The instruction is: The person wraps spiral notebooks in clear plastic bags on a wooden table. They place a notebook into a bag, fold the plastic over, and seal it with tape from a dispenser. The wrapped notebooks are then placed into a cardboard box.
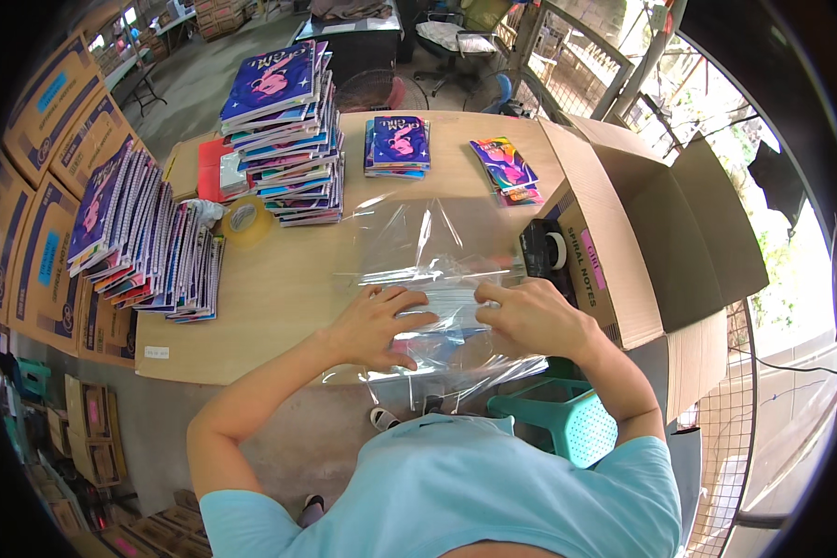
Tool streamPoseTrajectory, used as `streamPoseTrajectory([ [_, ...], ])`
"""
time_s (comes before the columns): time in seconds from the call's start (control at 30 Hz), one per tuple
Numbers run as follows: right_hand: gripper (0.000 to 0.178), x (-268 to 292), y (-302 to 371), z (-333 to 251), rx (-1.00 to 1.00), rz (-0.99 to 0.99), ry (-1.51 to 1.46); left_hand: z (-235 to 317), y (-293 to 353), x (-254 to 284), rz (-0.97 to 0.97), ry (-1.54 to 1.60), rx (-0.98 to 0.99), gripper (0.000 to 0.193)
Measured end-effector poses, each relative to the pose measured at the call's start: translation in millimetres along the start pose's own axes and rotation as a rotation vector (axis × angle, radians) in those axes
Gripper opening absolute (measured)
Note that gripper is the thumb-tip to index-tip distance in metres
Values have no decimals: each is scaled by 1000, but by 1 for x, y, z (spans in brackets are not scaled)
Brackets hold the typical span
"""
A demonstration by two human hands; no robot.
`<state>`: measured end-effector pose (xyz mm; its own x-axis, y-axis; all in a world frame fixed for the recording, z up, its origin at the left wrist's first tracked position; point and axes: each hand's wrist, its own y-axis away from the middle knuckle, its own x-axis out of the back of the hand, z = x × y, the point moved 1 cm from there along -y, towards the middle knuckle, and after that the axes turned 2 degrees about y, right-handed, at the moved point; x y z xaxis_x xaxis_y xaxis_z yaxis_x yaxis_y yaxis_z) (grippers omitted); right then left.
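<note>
A stack of clear plastic bags [418,244] lies at the near middle of the table, its shiny near end hanging over the edge toward me. My left hand [378,327] rests on the plastic with its fingers spread. Across from it, my right hand [538,318] has thumb and fingers pinched on the clear plastic. How many layers it grips does not show. Beyond the bags sits a small pile of purple-covered notebooks [400,144]. Right of that pile lie a few bright multicoloured notebooks [505,166].
A tall notebook stack [274,139] and a leaning row of spiral notebooks [144,232] stand at left, near a tape roll [245,219]. A black tape dispenser [541,249] sits against an open carton [614,242] at right. A green stool [577,423] is below the table edge.
</note>
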<state>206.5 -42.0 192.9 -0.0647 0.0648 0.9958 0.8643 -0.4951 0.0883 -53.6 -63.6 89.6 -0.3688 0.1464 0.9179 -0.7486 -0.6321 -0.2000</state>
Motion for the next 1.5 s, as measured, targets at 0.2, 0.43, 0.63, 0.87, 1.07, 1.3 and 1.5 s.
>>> streamPoseTrajectory([
  [0.2,11,-9,2,0,86,172,15,-7,-1,-10,47,131,79,80],
  [0.43,18,18,4,-3,87,183,-135,-1,-1,-3,-32,-85,-32,87],
  [0.63,16,-7,-1,-8,338,243,-211,1,-4,-1,-113,-89,-17,88],
  [0.87,23,14,4,-5,-44,65,84,1,-2,-7,-68,-90,-20,88],
  [1.07,24,-8,-13,28,-144,79,9,-2,-5,2,-121,-110,-56,87],
  [1.3,40,10,-8,2,-133,28,-164,-7,-7,1,-119,-84,-54,84],
  [1.5,39,-26,-16,-8,-212,118,-75,-3,-6,-1,-130,-98,-37,83],
])
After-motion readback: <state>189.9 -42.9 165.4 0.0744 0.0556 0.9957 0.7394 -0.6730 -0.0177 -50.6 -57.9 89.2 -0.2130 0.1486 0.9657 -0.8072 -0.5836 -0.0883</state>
